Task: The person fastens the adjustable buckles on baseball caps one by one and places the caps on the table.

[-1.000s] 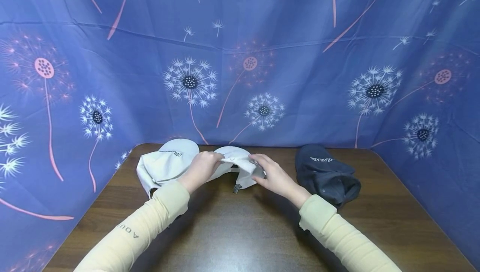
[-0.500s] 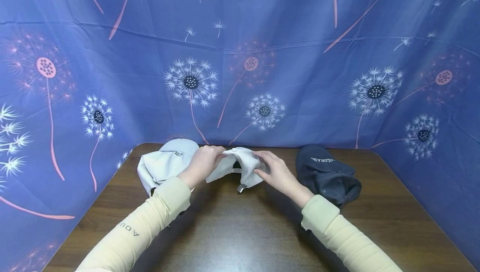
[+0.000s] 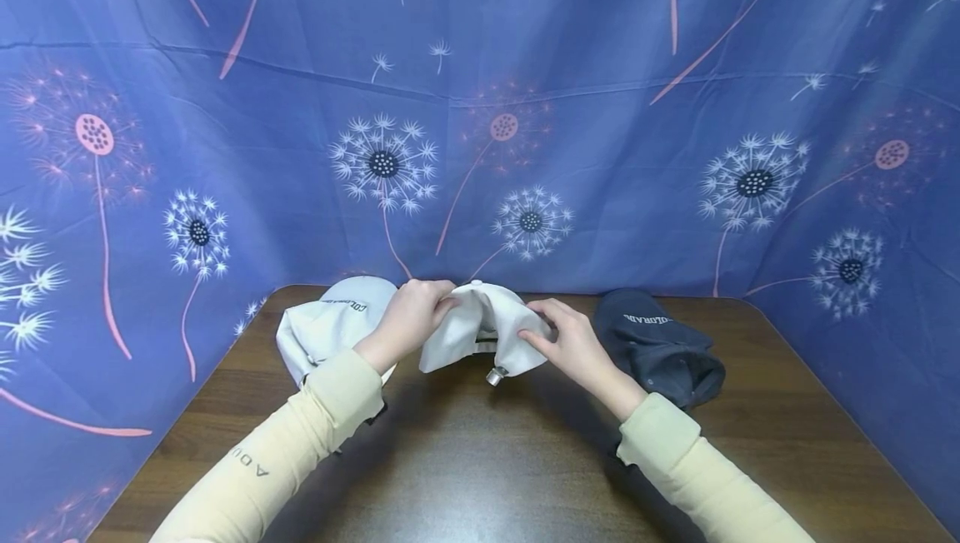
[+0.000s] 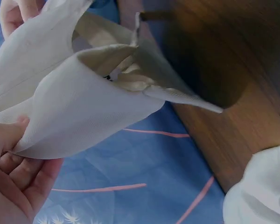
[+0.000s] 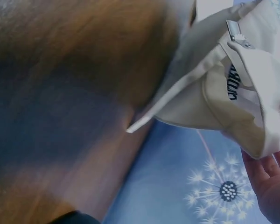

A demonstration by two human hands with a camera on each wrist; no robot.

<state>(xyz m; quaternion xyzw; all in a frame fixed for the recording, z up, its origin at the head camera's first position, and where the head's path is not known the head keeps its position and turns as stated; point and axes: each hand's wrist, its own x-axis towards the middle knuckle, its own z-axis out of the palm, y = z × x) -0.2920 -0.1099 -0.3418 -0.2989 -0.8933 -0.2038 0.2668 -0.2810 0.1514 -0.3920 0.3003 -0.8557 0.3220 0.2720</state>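
Between my two hands a white baseball cap [image 3: 517,335] is held up near the back of the table, its back opening facing me. My left hand [image 3: 411,311] pinches its left side, the thumb on the outer cloth in the left wrist view. With thumb and fingers my right hand [image 3: 579,350] grips the opposite side. A metal strap buckle [image 3: 496,376] hangs at the cap's lower edge. Through the opening, the right wrist view shows the tan lining and black lettering [image 5: 233,83].
Another white cap [image 3: 330,335] with dark lettering lies at the back left of the brown wooden table [image 3: 480,460], partly behind my left hand. A dark cap [image 3: 663,351] with white lettering lies at the back right. A blue dandelion-print cloth [image 3: 480,43] hangs behind.
The held white cap has risen and come slightly to the right, its crown now rounder and its sides spread wider. My right hand has shifted right with it; the other caps stay put.
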